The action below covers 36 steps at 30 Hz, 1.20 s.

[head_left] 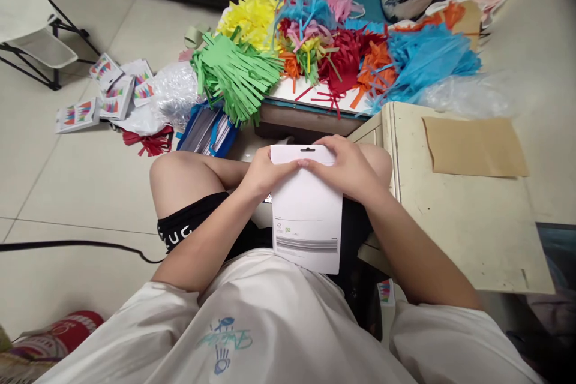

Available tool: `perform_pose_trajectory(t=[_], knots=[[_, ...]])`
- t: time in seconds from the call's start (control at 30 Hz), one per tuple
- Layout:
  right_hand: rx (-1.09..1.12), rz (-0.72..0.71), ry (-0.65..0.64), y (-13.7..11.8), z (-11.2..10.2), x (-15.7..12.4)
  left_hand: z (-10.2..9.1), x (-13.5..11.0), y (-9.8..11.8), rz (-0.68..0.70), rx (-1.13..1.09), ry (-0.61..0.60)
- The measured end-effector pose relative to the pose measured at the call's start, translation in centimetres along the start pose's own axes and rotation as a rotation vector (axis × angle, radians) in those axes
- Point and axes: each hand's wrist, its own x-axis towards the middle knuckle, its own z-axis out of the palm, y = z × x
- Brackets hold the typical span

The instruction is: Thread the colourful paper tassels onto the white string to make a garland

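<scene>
A white flat packet (pixel 307 216) with a hang hole at its top and small print and a barcode near its bottom rests upright over my lap. My left hand (pixel 266 173) grips its upper left edge, fingers curled against the face. My right hand (pixel 346 165) closes over its upper right corner, thumb on the front. Both hands meet near the packet's top edge.
Heaps of cut paper fringe in green (pixel 234 75), yellow, red, orange and blue (pixel 423 60) lie on a low board ahead. A pale small table (pixel 454 204) with a brown envelope (pixel 474 147) stands at my right. More packets (pixel 103 99) lie on the floor at left beside a folding stool (pixel 36 30).
</scene>
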Motion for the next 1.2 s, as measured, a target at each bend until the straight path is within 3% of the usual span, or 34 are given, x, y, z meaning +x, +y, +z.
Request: perform_pose_trajectory(t=[0.07, 0.23, 0.43, 0.67, 0.8, 1.0, 1.2], knots=[[0.07, 0.051, -0.05, -0.4, 0.3, 0.0, -0.1, 0.0, -0.2, -0.005, 0.006, -0.02], [0.275, 0.193, -0.018, 1.0, -1.0, 0.4, -0.2, 0.5, -0.6, -0.031, -0.076, -0.049], [0.822, 0.339, -0.079, 2.0, 0.0, 0.1, -0.2, 2.0, -0.1, -0.058, -0.163, 0.016], [0.877, 0.342, -0.002, 0.8, 1.7, -0.5, 0.2, 2.3, 0.6, 0.067, -0.073, 0.056], [0.927, 0.382, -0.006, 0.6, 1.5, -0.4, 0.4, 2.6, 0.8, 0.005, -0.089, 0.052], [0.965, 0.427, -0.118, 1.2, 0.9, -0.3, -0.2, 4.4, 1.5, -0.088, -0.199, 0.044], [0.945, 0.333, -0.064, 3.5, 0.3, 0.8, -0.3, 5.7, 2.8, -0.035, -0.29, -0.11]])
